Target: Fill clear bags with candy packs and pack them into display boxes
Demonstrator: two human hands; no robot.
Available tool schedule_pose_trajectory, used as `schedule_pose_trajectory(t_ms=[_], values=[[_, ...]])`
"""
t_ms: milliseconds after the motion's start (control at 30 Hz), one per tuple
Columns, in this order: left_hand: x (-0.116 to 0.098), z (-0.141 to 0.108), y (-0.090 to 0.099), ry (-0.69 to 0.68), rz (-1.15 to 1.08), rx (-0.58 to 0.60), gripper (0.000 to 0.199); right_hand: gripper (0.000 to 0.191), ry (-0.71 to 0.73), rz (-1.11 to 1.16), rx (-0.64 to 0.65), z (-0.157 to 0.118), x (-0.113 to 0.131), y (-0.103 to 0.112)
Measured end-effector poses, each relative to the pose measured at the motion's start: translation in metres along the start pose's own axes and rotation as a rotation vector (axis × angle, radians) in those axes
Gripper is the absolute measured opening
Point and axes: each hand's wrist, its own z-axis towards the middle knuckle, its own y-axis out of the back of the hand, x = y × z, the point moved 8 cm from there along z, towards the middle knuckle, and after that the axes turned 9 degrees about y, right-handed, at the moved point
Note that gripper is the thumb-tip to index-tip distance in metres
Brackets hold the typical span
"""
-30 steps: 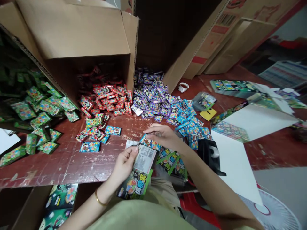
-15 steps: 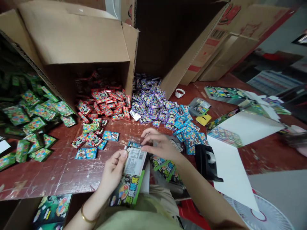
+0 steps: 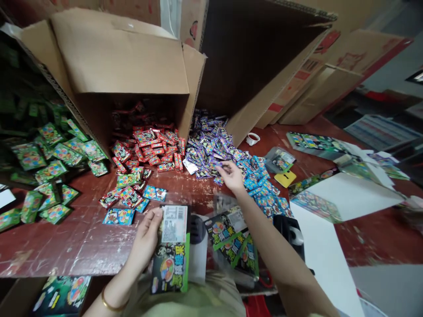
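My left hand (image 3: 147,237) grips a black-and-green printed bag (image 3: 171,255) with a white barcode label, held upright over my lap at the table's near edge. My right hand (image 3: 231,175) is stretched out over the table with its fingers closing on a small purple packet (image 3: 218,164) at the edge of the purple pile (image 3: 206,143). A heap of blue packets (image 3: 261,182) lies just right of that hand. Several more black-and-green bags (image 3: 236,240) lie under my right forearm.
Red packets (image 3: 148,145) spill from a tipped cardboard box (image 3: 122,61); green packets (image 3: 49,167) lie at the left. A black tape dispenser (image 3: 291,231), a yellow tag (image 3: 286,178), a white cup (image 3: 253,138) and white folded cartons (image 3: 346,193) are on the right.
My right hand left the bag and reached forward to the purple pile. The small blue packet it held at the bag's mouth is gone from sight. My left hand shifted the bag slightly.
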Motion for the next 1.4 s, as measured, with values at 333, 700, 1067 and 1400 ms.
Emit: schedule_pose_trajectory(t_ms=[333, 700, 1067, 1400], values=[[-0.009, -0.008, -0.012, -0.027, 0.047, 0.131, 0.043, 0.031, -0.096, 0.625, 0.361, -0.029, 0.103, -0.074], [-0.011, -0.015, -0.003, -0.027, -0.021, 0.130, 0.044, 0.037, 0.137, 0.374, 0.767, -0.070, 0.137, -0.071], [-0.016, -0.019, -0.012, -0.086, 0.074, 0.123, 0.043, 0.042, -0.020, 0.525, 0.338, -0.073, 0.125, -0.071], [-0.021, -0.017, -0.018, -0.087, 0.141, 0.237, 0.041, 0.066, 0.115, 0.318, 0.857, -0.087, 0.123, -0.058]])
